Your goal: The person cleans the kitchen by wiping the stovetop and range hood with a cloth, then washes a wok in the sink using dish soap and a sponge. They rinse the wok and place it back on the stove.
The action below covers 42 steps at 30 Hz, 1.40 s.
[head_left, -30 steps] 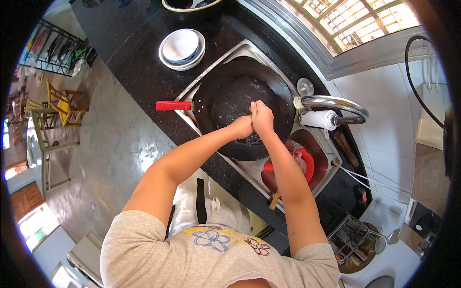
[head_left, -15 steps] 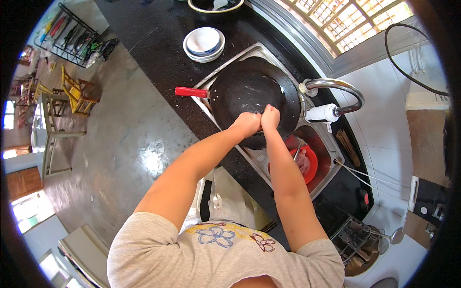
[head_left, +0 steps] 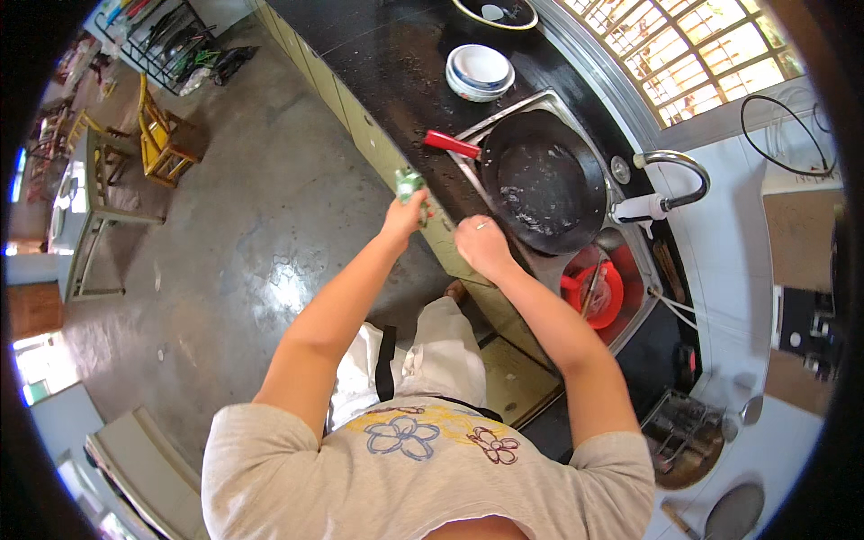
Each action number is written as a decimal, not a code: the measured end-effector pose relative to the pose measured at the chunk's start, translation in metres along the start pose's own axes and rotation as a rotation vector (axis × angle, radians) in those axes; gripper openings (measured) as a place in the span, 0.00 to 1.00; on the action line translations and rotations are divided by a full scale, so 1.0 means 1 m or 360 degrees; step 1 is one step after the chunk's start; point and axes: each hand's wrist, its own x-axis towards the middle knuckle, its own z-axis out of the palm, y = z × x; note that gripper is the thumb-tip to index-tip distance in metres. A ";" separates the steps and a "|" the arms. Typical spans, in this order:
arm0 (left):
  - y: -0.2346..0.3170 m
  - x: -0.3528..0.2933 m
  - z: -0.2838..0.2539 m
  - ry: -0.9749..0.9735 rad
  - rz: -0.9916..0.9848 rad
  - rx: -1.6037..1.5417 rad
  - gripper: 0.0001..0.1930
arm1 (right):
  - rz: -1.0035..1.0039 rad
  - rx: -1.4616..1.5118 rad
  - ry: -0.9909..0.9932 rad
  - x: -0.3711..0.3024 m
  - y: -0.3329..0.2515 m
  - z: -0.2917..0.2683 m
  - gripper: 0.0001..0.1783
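Note:
My left hand (head_left: pixel 407 214) is closed round a small green-and-white thing (head_left: pixel 409 184), perhaps a packet or cloth, held over the floor beside the counter's front edge. My right hand (head_left: pixel 484 245), with a ring on one finger, is closed in a fist at the counter edge, near the lower left of the wok. Whether anything is inside that fist is hidden. The black wok (head_left: pixel 544 180) rests on the sink, its red handle (head_left: pixel 452 144) pointing left over the counter. Wet, whitish patches shine on the wok's inner surface. Neither hand touches it.
Beside the wok, the sink (head_left: pixel 630 310) holds a red basin (head_left: pixel 612 297) with a utensil in it. A tap (head_left: pixel 670 166) curves over from the right. Stacked bowls (head_left: pixel 480 72) stand behind on the black counter (head_left: pixel 360 45). A gas stove (head_left: pixel 679 432) is at lower right.
Both hands have left the wok and come apart, toward the counter's front edge. The left hand now shows the green-and-white thing. The whole scene has shifted rightward in view.

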 end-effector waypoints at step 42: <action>-0.078 0.015 -0.309 0.0561 0.0311 -0.0563 0.21 | 0.0414 0.0952 0.0464 0.243 -0.217 0.127 0.21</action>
